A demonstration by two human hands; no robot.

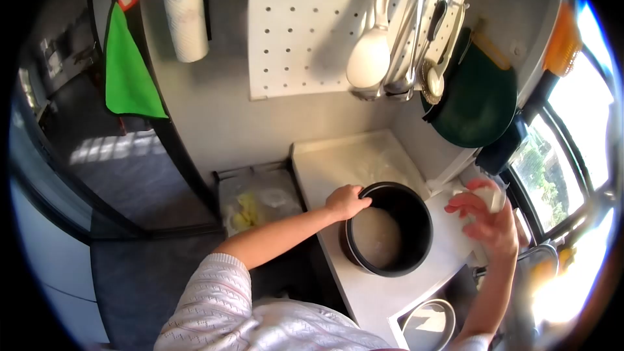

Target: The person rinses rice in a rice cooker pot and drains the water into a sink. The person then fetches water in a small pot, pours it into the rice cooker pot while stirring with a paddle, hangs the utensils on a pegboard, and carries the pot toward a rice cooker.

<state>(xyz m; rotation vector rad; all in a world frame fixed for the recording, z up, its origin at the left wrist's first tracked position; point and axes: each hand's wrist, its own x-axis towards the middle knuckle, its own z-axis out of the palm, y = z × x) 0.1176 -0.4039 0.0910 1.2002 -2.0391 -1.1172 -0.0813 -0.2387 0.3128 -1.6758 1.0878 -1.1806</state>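
A round black pot (421, 237) stands on the white counter, with something pale, perhaps rice, at its bottom. My left hand (347, 203) is closed on the pot's left rim, thumb toward the inside. To the right of the pot, my right hand (486, 218) is raised near the window side, fingers curled and apart from the pot. A small whitish thing shows at its fingers, but whether the hand holds it is unclear.
A white pegboard (292, 32) with hanging utensils and a dark green round board (478, 97) are behind. A bin with a clear bag (260, 198) stands left of the counter. A round whitish container (430, 325) sits low at the front.
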